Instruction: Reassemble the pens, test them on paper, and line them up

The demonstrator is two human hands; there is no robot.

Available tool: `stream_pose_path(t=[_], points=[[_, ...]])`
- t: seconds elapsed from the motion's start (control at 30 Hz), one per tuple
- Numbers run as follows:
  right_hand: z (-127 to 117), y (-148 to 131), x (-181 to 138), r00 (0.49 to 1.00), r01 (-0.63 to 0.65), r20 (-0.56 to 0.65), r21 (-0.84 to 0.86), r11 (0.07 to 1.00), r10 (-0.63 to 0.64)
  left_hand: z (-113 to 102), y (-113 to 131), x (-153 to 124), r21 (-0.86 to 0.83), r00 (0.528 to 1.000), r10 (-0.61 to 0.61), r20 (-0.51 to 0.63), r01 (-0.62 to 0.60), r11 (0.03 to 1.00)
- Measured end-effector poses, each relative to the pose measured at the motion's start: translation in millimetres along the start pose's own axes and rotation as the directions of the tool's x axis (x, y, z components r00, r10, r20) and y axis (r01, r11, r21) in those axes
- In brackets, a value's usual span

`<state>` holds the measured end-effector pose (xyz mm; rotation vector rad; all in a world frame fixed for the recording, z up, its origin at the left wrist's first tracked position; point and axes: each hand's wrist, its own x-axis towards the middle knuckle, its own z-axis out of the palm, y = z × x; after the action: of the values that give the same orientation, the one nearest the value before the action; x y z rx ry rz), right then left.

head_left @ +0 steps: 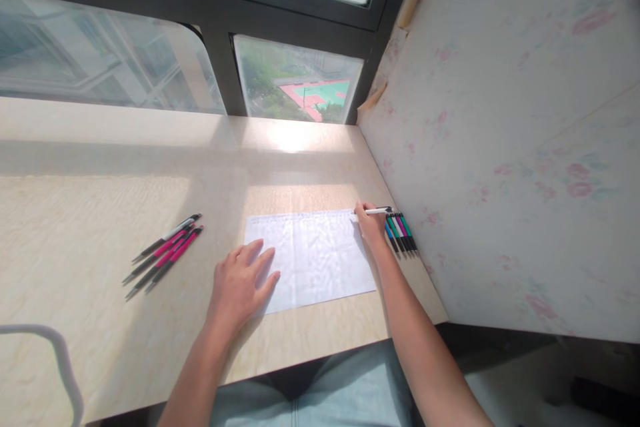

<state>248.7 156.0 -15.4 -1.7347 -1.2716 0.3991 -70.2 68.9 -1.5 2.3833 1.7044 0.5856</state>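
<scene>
A white sheet of paper [315, 267] lies on the pale sill top, with faint marks along its upper edge. My left hand [243, 280] rests on the sheet's left side, fingers spread and holding nothing. At the upper right corner of the paper, my right hand [369, 221] grips a white pen [377, 211], its tip close to the sheet; whether it touches I cannot tell. Just right of that hand, several pens [403, 233] with blue, green, white and purple barrels lie side by side. Farther left is a loose group of pink and white pens [167, 253].
A wall with flowered paper [500, 180] borders the right side. Dark window frames [220, 53] stand behind the sill top [100, 227]. At the lower left a grey cable [63, 353] curves over the surface. The sill's front edge runs above my lap.
</scene>
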Motion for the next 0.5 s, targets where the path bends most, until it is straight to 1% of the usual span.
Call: stream_pose_path(t=[0.23, 0.5], points=[[1.4, 5.9, 2.6, 0.997, 0.075, -0.005, -0.116, 0.990, -0.076, 2.1, -1.8, 0.4, 0.012, 1.000, -0.004, -0.005, 0.004, 1.000], [2.5, 10.8, 3.5, 0.989, 0.146, 0.011, -0.176, 0.974, -0.146, 3.8, -2.4, -0.1, 0.014, 1.000, -0.028, -0.003, 0.028, 1.000]])
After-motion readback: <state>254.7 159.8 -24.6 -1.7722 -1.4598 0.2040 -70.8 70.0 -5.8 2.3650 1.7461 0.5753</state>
